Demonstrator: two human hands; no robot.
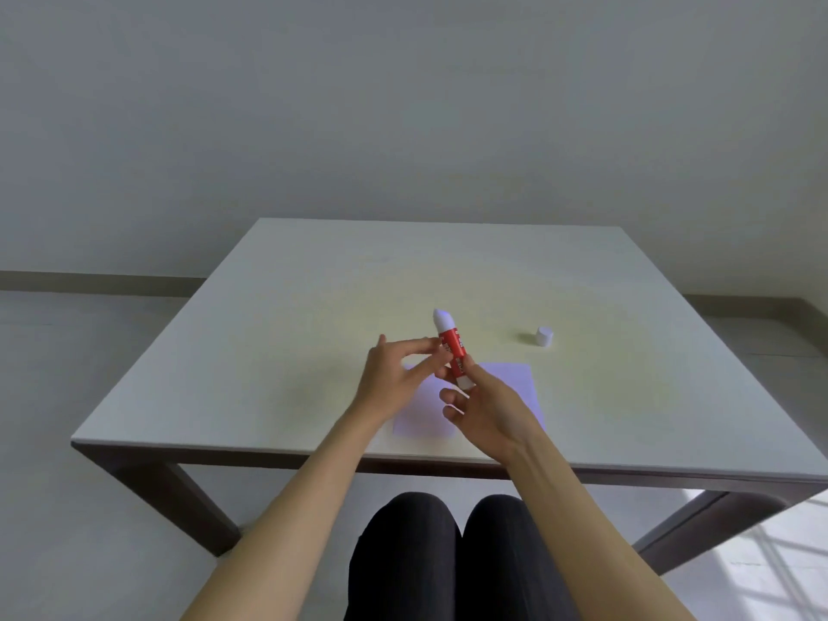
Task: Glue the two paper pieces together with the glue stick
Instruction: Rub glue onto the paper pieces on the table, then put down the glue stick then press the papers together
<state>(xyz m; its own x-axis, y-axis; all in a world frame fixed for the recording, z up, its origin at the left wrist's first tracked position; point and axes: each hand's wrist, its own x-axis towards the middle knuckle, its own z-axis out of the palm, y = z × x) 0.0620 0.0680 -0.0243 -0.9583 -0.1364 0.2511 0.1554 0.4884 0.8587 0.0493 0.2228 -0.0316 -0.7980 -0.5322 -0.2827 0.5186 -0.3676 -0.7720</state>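
A red glue stick (452, 347) with a white uncapped tip points up and away from me, held above the table. My right hand (481, 412) grips its white lower end. My left hand (398, 374) touches the red barrel with its fingertips, fingers partly spread. Beneath both hands a pale lilac paper (515, 383) lies flat near the table's front edge; my hands hide its middle, and I cannot tell whether it is one sheet or two. The white cap (544, 336) stands on the table to the right.
The white table (313, 307) has dark legs and a front edge close to my knees. A plain wall stands behind it, and grey floor shows on both sides.
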